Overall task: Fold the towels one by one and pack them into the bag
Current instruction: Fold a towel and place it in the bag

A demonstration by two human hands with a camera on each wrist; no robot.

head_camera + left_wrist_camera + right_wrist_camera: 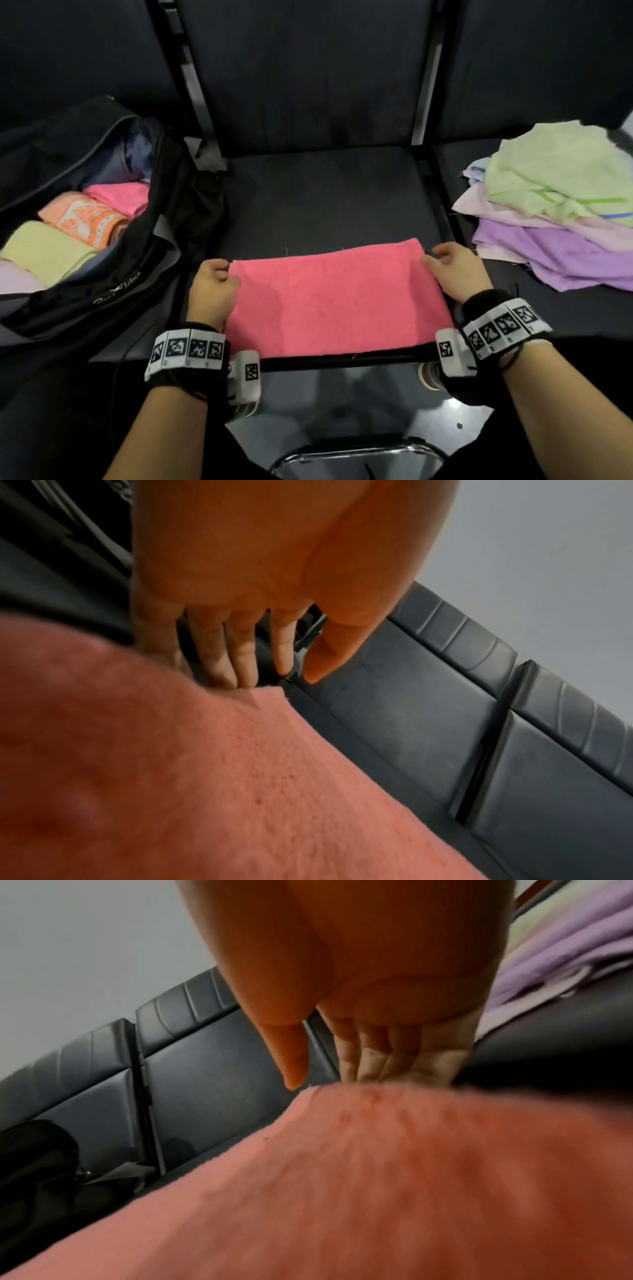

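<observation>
your left hand (213,291) and right hand (459,270) each have fingers (245,666) clamped on a far corner of the pink towel (337,301), which lies flat on the seat (325,198), long axis running hand to hand, bag (113,240) nearer your left.

Hidden behind the pink towel (205,791) near the left hand (274,569): fingertips; blurred close by the right hand (387,969): towel nap, purple cloth pile (565,947) cut off rightward.
</observation>
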